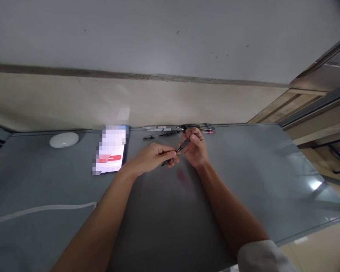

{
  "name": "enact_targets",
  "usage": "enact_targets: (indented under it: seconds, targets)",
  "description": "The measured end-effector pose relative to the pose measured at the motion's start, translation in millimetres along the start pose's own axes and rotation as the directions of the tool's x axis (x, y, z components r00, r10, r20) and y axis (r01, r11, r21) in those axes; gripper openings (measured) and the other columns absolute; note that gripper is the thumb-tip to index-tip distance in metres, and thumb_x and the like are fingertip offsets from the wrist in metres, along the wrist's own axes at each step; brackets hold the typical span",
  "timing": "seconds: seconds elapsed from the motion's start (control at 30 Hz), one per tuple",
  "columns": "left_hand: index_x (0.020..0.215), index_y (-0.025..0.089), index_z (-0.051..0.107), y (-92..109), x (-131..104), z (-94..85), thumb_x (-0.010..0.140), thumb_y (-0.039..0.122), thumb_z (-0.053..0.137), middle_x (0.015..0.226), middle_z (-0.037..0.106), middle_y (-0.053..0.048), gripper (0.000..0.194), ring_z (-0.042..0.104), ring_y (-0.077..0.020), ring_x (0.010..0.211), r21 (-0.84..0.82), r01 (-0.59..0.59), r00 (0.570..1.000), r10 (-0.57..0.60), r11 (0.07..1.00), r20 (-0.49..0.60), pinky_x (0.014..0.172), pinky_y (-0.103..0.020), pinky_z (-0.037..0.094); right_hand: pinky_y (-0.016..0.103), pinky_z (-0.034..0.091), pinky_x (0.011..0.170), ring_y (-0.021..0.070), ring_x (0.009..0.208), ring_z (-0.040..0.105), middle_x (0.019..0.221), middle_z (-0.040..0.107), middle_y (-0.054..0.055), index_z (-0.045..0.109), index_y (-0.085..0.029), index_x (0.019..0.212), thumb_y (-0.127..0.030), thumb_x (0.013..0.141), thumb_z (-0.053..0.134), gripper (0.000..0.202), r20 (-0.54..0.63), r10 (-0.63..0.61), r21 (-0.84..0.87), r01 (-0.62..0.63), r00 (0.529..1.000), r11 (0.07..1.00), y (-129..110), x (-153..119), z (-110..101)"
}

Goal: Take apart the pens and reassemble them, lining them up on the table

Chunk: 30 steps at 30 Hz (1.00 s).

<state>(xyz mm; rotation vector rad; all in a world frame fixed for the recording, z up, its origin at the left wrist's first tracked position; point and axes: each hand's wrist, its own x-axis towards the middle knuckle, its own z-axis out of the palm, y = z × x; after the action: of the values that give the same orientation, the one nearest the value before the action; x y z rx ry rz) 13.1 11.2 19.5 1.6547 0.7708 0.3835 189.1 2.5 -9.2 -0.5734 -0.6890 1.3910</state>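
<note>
Both hands, left hand (155, 155) and right hand (196, 146), grip one dark pen (179, 150) between them above the grey counter (243, 181) (more pens (178, 130) lie along its far edge).

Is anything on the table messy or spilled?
Maybe. A faint reddish smear marks the grey table just below the left hand and right hand, which hold a dark pen. It looks like ink.

Two bare forearms, white sleeve (264, 257) on the right arm
</note>
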Motion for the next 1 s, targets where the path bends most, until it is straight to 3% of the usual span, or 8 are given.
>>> enact_targets:
  seconds: [0.13,0.33,0.4,0.53,0.67,0.8,0.9,1.0]
  targets:
    - [0.085,0.016,0.067,2,1,1.8,0.092,0.04,0.047,0.08,0.067,-0.004,0.032,0.061,-0.0146,0.074,0.019,-0.004,1.0,0.004,1.0,-0.008,0.071,-0.027,0.047,0.022,0.052,0.056,0.0092,0.066,0.052,0.075,0.049,-0.006,0.053,-0.027,0.075,-0.03,0.064,0.076,0.025,-0.041,-0.013,-0.034,0.012,0.999,0.999,1,1,1]
    - [0.093,0.018,0.068,-5,7,0.8,0.086,0.036,0.057,0.075,0.065,-0.001,0.022,0.058,-0.0136,0.069,0.169,0.014,0.96,0.034,0.985,-0.278,0.067,-0.026,0.045,0.019,0.05,0.059,0.0067,0.066,0.054,0.078,0.054,-0.007,0.052,-0.025,0.075,-0.025,0.066,0.075,0.026,-0.176,-0.064,-0.111,0.045,0.982,0.993,5,8,2]
    - [0.095,0.018,0.069,-8,8,0.5,0.086,0.035,0.057,0.076,0.065,-0.001,0.022,0.058,-0.0139,0.069,0.185,0.014,0.949,0.045,0.983,-0.311,0.066,-0.026,0.045,0.02,0.051,0.06,0.0069,0.068,0.056,0.079,0.056,-0.007,0.052,-0.024,0.076,-0.025,0.067,0.075,0.025,-0.169,-0.056,-0.101,0.04,0.984,0.994,5,8,2]
    - [0.089,0.017,0.068,-6,7,0.1,0.09,0.033,0.051,0.076,0.065,-0.001,0.023,0.059,-0.0131,0.069,0.17,-0.025,0.967,0.066,0.985,-0.245,0.066,-0.026,0.046,0.02,0.053,0.058,0.0077,0.071,0.059,0.083,0.059,-0.006,0.055,-0.025,0.079,-0.025,0.069,0.074,0.021,-0.109,-0.043,-0.049,0.038,0.993,0.998,3,6,2]
    - [0.081,0.016,0.064,2,3,1.0,0.093,0.034,0.046,0.076,0.065,-0.002,0.028,0.059,-0.0124,0.07,0.096,-0.049,0.992,0.06,0.994,-0.109,0.068,-0.025,0.046,0.019,0.052,0.052,0.0082,0.069,0.058,0.081,0.058,-0.006,0.058,-0.027,0.08,-0.025,0.068,0.075,0.022,-0.065,-0.035,-0.007,0.034,0.997,0.999,3,5,-1]
    - [0.08,0.016,0.062,5,1,2.7,0.095,0.034,0.042,0.078,0.064,-0.002,0.031,0.059,-0.0124,0.072,0.032,-0.049,0.999,0.049,0.998,-0.001,0.069,-0.025,0.046,0.02,0.054,0.055,0.0076,0.066,0.056,0.077,0.055,-0.006,0.059,-0.026,0.08,-0.025,0.067,0.076,0.021,-0.007,-0.012,0.023,0.012,1.0,1.0,4,5,-4]
    - [0.078,0.017,0.062,5,0,3.0,0.094,0.034,0.044,0.075,0.062,-0.001,0.03,0.057,-0.012,0.07,0.073,-0.061,0.998,0.063,0.995,-0.029,0.067,-0.024,0.044,0.02,0.054,0.055,0.0074,0.065,0.054,0.073,0.052,-0.007,0.057,-0.025,0.077,-0.024,0.067,0.076,0.021,-0.016,-0.01,0.003,0.01,1.0,1.0,4,6,-4]
    - [0.077,0.017,0.063,2,2,3.0,0.091,0.035,0.05,0.069,0.058,0.001,0.026,0.054,-0.0116,0.066,0.194,-0.056,0.985,0.086,0.979,-0.152,0.062,-0.023,0.041,0.016,0.05,0.052,0.0062,0.064,0.054,0.075,0.054,-0.007,0.055,-0.024,0.076,-0.022,0.065,0.076,0.024,-0.114,-0.034,-0.03,0.031,0.993,0.999,5,7,-2]
